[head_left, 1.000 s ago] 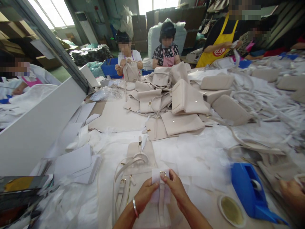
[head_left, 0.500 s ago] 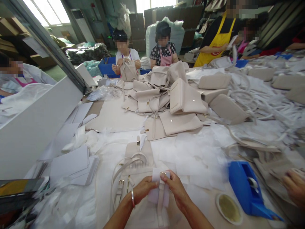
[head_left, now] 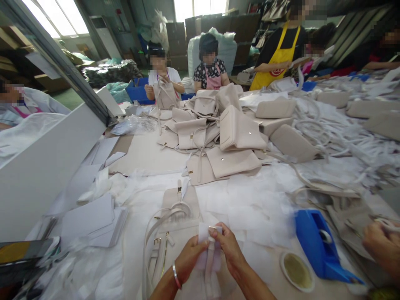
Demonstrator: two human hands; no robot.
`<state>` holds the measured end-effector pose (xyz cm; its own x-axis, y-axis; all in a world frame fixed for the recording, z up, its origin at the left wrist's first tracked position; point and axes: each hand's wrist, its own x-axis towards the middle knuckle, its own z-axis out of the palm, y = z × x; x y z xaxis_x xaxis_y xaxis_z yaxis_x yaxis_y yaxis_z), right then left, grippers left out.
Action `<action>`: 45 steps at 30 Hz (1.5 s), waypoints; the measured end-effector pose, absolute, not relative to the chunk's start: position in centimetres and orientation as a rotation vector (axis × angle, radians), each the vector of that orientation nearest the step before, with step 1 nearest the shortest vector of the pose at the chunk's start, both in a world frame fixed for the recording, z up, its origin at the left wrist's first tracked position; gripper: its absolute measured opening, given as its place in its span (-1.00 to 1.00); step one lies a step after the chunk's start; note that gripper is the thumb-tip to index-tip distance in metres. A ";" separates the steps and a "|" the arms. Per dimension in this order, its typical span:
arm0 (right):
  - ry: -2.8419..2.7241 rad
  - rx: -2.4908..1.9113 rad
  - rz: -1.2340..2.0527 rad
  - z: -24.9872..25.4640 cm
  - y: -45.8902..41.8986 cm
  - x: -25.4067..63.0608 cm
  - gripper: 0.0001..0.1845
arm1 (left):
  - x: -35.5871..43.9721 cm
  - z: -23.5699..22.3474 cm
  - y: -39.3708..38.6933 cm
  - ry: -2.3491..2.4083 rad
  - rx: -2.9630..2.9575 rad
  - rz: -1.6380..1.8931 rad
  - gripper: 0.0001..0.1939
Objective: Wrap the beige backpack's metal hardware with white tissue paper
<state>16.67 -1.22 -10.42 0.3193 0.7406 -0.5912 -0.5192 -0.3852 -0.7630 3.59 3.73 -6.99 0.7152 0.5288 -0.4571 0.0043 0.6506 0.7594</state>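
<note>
Apparently, the left hand (head_left: 190, 255) pinches a thin white sheet (head_left: 202, 231) and the right hand (head_left: 230, 246) a flat beige strap (head_left: 209, 260) by its gold metal buckle (head_left: 213, 228), above the beige leather-like bag (head_left: 178, 239), probably to align the 2 (padding, perhaps). Right of the bag sits a blue plastic tape dispenser (head_left: 312, 241).

- From here I see the left forearm (head_left: 166, 285) and right forearm (head_left: 253, 280), both bare, slanting in toward each other.
- The left grip (head_left: 204, 245) is pinched closed, thumb on top, pointing inward.
- The right grip (head_left: 213, 233) pinches too, its thumb slightly farther forward.
- Both are close together, low in front.
</note>
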 end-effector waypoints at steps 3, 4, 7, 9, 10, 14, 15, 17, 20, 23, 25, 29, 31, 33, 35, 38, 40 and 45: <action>-0.224 -1.448 1.322 -10.6 -0.8 16.5 -0.63 | 4.7 -7.3 2.1 0.816 0.811 0.464 -0.57; -0.227 -1.456 1.313 -10.5 -0.8 16.5 -0.63 | 5.0 -7.6 1.7 0.850 0.799 0.490 -0.55; -0.253 -1.389 1.386 -9.7 -1.1 17.0 -0.66 | 5.4 -8.2 1.0 0.951 0.788 0.525 -0.53; -0.250 -1.222 1.515 -9.1 -1.8 17.6 -0.67 | 5.4 -8.2 1.0 1.003 0.806 0.538 -0.52; -0.228 -1.122 1.580 -8.9 -2.3 17.9 -0.64 | 5.3 -8.1 1.1 1.013 0.809 0.539 -0.51; -0.120 -0.938 1.676 -8.8 -4.0 18.2 -0.57 | 5.2 -7.3 1.1 0.987 0.758 0.524 -0.52; -0.130 -0.934 1.674 -8.8 -4.1 18.0 -0.60 | 5.2 -7.2 1.0 0.980 0.743 0.528 -0.54; -0.175 -0.920 1.670 -8.8 -4.2 17.5 -0.65 | 5.3 -7.2 1.0 0.972 0.726 0.535 -0.56; -0.234 -0.897 1.686 -8.4 -3.7 17.0 -0.64 | 5.2 -7.3 1.1 0.964 0.729 0.510 -0.55; -0.273 -0.896 1.688 -8.1 -3.3 17.2 -0.58 | 5.2 -7.4 1.4 0.957 0.743 0.498 -0.55; -0.294 -0.914 1.673 -8.2 -3.2 17.6 -0.55 | 5.3 -7.5 1.4 0.958 0.753 0.509 -0.54; -0.316 -0.930 1.667 -8.7 -3.3 18.1 -0.57 | 5.3 -8.0 1.4 0.943 0.773 0.495 -0.53; -0.308 -0.913 1.680 -9.0 -3.4 18.1 -0.60 | 5.2 -8.3 1.4 0.938 0.783 0.483 -0.53; -0.303 -0.903 1.686 -9.3 -3.5 18.0 -0.60 | 5.1 -8.5 1.4 0.938 0.792 0.471 -0.54; -0.307 -0.913 1.679 -9.5 -3.7 17.9 -0.59 | 5.0 -8.4 1.5 0.940 0.785 0.454 -0.56; -0.318 -0.929 1.686 -9.6 -3.8 17.9 -0.54 | 5.1 -8.0 1.7 0.941 0.748 0.431 -0.59; -0.319 -0.928 1.703 -9.5 -3.8 18.1 -0.54 | 5.1 -7.7 1.9 0.914 0.714 0.415 -0.63; -0.321 -0.939 1.730 -9.3 -4.3 18.5 -0.53 | 5.0 -7.2 2.9 0.793 0.607 0.334 -0.73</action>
